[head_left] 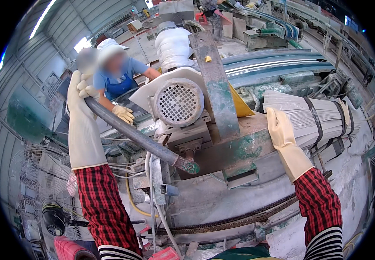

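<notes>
My left hand (81,93), in a cream rubber glove, is closed round the upper end of a long grey pipe lever (131,130). The lever slopes down to a pivot beside an electric motor with a round grille (179,102). On the right, my gloved right hand (279,125) is curled closed against the end of the rusty green steel frame (250,145). Whether it grips the frame's edge or something small is hidden. Just beyond it lies a strapped bundle of thin grey strips (298,115).
A co-worker in a white hat and blue apron (120,84) stands across the machine, one gloved hand (123,114) near it. An upright steel plate (215,82) rises behind the motor. Loose cables (150,186), a chain (239,216) and a wire-guarded fan (40,186) are closer in.
</notes>
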Tool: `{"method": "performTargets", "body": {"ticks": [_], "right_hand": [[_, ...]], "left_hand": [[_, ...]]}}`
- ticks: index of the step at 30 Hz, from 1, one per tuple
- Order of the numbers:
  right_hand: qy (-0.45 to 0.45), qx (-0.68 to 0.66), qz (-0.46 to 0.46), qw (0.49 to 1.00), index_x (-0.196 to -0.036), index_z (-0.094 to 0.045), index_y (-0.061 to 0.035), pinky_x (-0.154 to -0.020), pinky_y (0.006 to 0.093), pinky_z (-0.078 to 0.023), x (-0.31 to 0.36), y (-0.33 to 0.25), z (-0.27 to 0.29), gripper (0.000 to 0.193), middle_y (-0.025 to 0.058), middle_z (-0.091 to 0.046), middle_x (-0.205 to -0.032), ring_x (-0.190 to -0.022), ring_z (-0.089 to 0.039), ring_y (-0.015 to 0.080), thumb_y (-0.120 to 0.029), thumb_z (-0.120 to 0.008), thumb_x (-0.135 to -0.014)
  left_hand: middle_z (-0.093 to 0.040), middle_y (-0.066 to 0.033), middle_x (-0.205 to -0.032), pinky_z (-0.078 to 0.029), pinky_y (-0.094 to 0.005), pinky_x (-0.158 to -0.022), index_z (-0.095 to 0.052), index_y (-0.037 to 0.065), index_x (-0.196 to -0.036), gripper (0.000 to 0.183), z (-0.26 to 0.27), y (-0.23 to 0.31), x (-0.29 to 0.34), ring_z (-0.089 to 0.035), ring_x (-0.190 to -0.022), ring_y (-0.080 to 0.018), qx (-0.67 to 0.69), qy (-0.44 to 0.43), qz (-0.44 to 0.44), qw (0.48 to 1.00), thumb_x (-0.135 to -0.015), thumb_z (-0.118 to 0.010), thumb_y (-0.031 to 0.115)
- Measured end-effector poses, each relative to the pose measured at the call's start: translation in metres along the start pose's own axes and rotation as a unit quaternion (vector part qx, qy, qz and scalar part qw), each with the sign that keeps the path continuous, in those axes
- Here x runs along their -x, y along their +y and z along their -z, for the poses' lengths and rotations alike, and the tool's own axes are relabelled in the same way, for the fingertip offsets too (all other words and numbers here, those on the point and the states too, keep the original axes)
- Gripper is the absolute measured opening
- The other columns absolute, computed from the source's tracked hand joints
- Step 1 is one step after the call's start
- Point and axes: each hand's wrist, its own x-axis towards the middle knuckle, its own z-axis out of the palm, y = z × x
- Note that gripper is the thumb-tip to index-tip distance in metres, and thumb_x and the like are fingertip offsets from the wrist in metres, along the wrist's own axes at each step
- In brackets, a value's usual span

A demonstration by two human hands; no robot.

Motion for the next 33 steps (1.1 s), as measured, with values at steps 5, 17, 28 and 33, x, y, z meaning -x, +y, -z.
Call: {"method": "performTargets", "body": {"ticks": [5,17,28,33], "right_hand": [[-0.004,-0.008,0.015,1.000,-0.089,-0.063,-0.0052,-0.075,0.0525,-0.045,-0.001,-0.003,-0.003,0.037,0.0243,-0.064,-0.088,-0.090,-0.058,0.0479,-0.034,-0.044,-0.101],[-0.034,-0.009,-0.001,0.999,-0.106,-0.070,-0.0036,-0.087,0.0439,-0.049,-0.002,0.000,0.002,0.030,0.0173,-0.071,-0.097,-0.096,-0.064,0.0380,-0.027,-0.052,-0.101],[0.020,-0.003,0.055,0.998,-0.088,-0.061,-0.0088,-0.073,0.0552,-0.045,-0.001,-0.001,0.000,0.032,0.0208,-0.064,-0.081,-0.084,-0.059,0.0460,-0.030,-0.042,-0.102],[0.014,0.013,0.056,0.998,-0.088,-0.062,-0.0113,-0.074,0.0549,-0.047,-0.004,0.006,-0.005,0.033,0.0185,-0.066,-0.081,-0.083,-0.062,0.0443,-0.032,-0.042,-0.102]], "left_hand": [[-0.036,0.0120,-0.058,-0.031,-0.0123,-0.037,-0.053,0.012,-0.087,0.019,-0.023,0.010,-0.017,-0.026,-0.040,0.0041,0.045,-0.070,0.036,0.996,-0.104,-0.054,0.021],[-0.033,0.0097,-0.055,-0.035,-0.0091,-0.036,-0.057,-0.015,-0.116,0.039,-0.083,-0.018,-0.041,-0.028,-0.041,0.0024,-0.091,-0.080,0.024,0.992,-0.104,-0.055,0.022],[-0.028,0.0094,-0.052,-0.033,-0.0128,-0.034,-0.046,-0.013,-0.131,0.045,-0.141,-0.038,-0.049,-0.026,-0.039,0.0008,-0.186,-0.095,0.111,0.972,-0.108,-0.047,0.026],[-0.039,0.0089,-0.058,-0.030,-0.0091,-0.035,-0.066,-0.011,-0.114,0.039,-0.146,-0.043,-0.044,-0.027,-0.041,0.0021,-0.244,0.006,0.045,0.969,-0.103,-0.059,0.026]]}}
